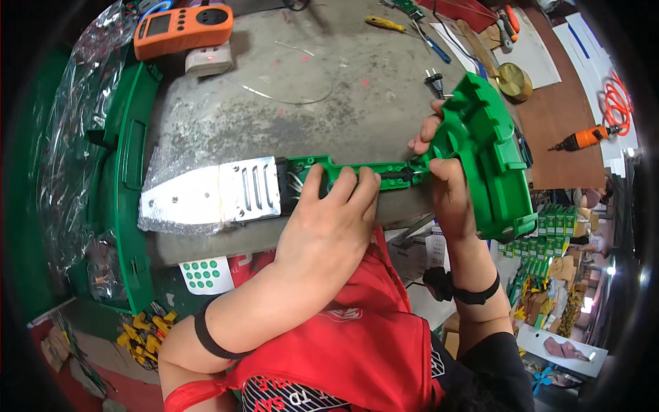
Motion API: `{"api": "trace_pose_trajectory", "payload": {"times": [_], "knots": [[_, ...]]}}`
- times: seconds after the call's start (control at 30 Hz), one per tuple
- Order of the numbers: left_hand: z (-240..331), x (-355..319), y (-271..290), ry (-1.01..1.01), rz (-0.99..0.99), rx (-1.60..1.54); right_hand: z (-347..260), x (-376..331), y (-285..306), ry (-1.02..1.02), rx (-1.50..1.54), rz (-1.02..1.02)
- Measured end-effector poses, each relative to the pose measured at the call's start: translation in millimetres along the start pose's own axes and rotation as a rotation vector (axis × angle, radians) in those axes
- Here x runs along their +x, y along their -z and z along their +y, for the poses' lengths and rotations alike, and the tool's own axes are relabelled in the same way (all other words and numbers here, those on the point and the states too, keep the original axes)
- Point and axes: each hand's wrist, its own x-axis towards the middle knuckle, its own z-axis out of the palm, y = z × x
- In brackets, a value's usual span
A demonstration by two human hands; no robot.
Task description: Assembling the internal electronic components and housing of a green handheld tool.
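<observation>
A long green plastic tool housing (384,172) lies across a grey workbench (302,103), with a flat silver metal plate (213,196) at its left end wrapped partly in clear film. My left hand (329,220) presses down on the green body just right of the metal plate, fingers over the open half with wiring inside. My right hand (446,178) grips the wide green handle part (491,158) at the right end, fingers curled round its inner edge. A black two-pin plug (434,82) lies just above that handle.
An orange meter (182,27) and a white socket block (208,60) sit at the back left. A green case (127,178) with plastic wrap stands at the left. A yellow screwdriver (384,23), a brass disc (513,81) and an orange power driver (583,139) lie at the right.
</observation>
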Motion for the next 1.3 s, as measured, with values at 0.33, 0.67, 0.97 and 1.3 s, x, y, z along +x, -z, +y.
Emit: {"api": "trace_pose_trajectory", "payload": {"times": [0.33, 0.67, 0.97, 1.3], "knots": [[0.3, -4.1, -3.4, -0.006, 0.019, 0.010, 11.3, -2.4, -9.3, 0.056, -0.228, -0.137], [-29.4, -91.2, 38.7, 0.365, 0.315, -0.695, -9.5, 8.1, -28.7, 0.225, -0.672, -0.587], [-30.8, -86.7, 3.1, 0.308, 0.369, -0.713, -14.3, 3.0, -32.1, 0.220, -0.840, -0.629], [-28.8, -82.0, -0.8, 0.297, 0.375, -0.718, -26.6, -14.2, -50.5, 0.342, -0.656, -0.552]]}}
